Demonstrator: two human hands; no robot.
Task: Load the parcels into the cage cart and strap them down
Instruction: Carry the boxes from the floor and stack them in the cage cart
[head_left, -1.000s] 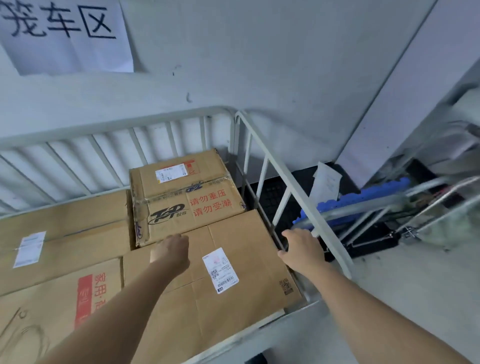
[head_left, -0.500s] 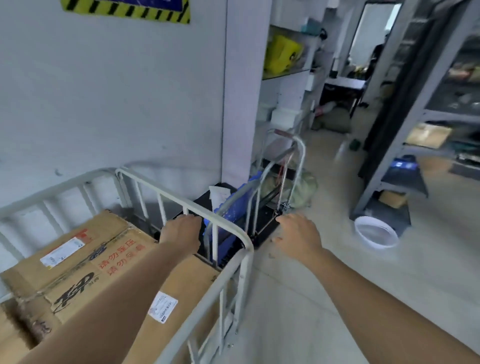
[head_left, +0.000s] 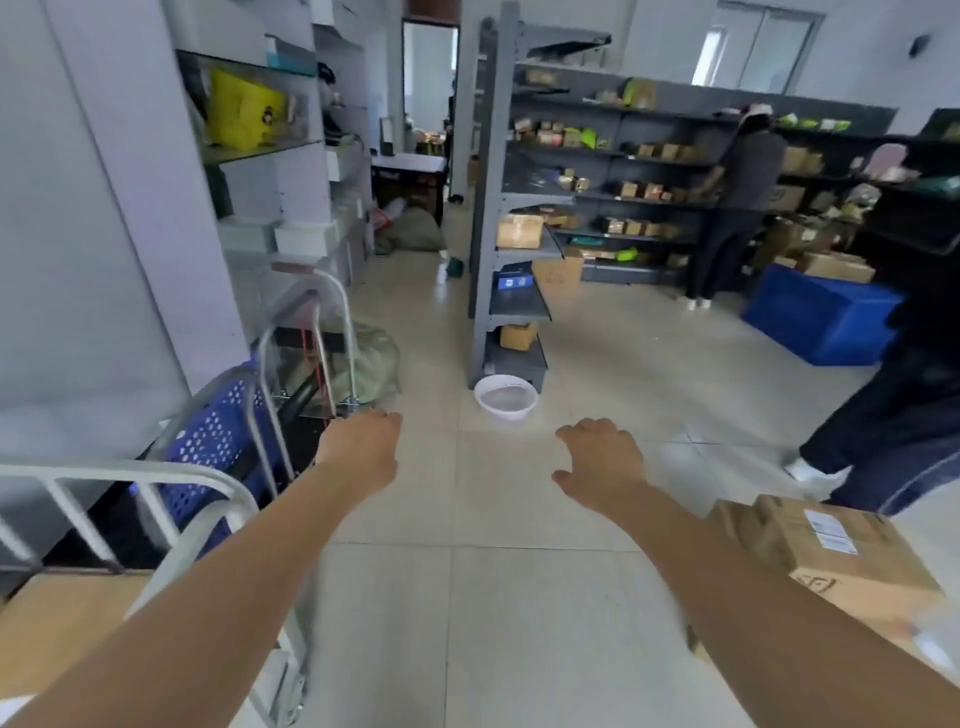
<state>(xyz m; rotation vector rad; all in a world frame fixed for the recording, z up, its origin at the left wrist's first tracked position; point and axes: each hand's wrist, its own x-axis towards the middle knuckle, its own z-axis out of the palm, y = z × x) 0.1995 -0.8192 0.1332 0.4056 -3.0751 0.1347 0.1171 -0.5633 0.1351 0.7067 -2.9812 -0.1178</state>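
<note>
Both arms are reaching fwd over bare floor, pale glossy square tiles (head_left: 519, 597). Left hand (head_left: 358, 452) is hanging palm-down w/ fingers curled loosely under; grip empty, narrow, touching nothing. Right hand (head_left: 602, 462) is hovering palm-down, fingers spread and bent, thumb out to the side; grip wide, holding nothing.

Cage cart (head_left: 171, 483) is sitting at near left: white-painted round metal tubing, curved top corner rail, slim upright bars. Inside it, a flat brown cardboard parcel top (head_left: 62, 623) is showing at the bottom-left edge. No strap visible.

At near right, a stack of brown corrugated parcels (head_left: 831, 561) is resting on the floor just beside the right forearm; rectangular boxes, the top one carrying a white printed label, edges blurred.

Left of the hands, beyond the cart rail, a blue perforated plastic crate (head_left: 218, 447) is standing against a silver tubular hand trolley (head_left: 311, 332), w/ a greenish woven sack (head_left: 374, 364) behind it. A white round plastic basin (head_left: 506, 397) is lying on the floor ahead, near the foot of a grey steel shelving unit (head_left: 488, 208) carrying small cartons. Far right: a blue plastic tote (head_left: 821, 317) on the floor, one person standing at the far shelves, another's dark trouser legs at the right edge.
</note>
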